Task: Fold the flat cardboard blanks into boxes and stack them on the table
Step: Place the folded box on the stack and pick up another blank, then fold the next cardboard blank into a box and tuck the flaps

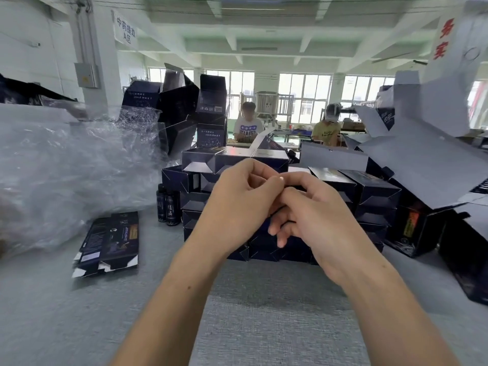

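Note:
My left hand and my right hand meet in mid-air in front of the stack of folded dark-blue boxes. The left fingers are curled, and their tips touch the right index finger. The other right fingers hang loosely bent. Neither hand holds any cardboard. A small pile of flat dark blanks lies on the grey table to the left of my arms. The stack is several rows high and its lower middle is hidden behind my hands.
Crumpled clear plastic wrap fills the left side. Two dark bottles stand left of the stack. Half-opened boxes with grey insides pile up on the right, and more lean behind the stack. Two people work at a far table.

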